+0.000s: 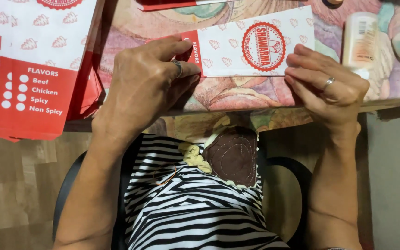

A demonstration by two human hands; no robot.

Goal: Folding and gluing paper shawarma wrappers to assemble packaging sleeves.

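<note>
Stacked paper bags (28, 69); white bottle (360, 39)

A small home packaging workshop.
A stack of printed red-and-white paper food bags (28, 65) lies at the worktop's left edge, on a worktop (237, 99) covered in a colourful patterned cloth, with a white glue bottle (360, 40) near its right edge and wood-look flooring (10, 185) below.
</note>
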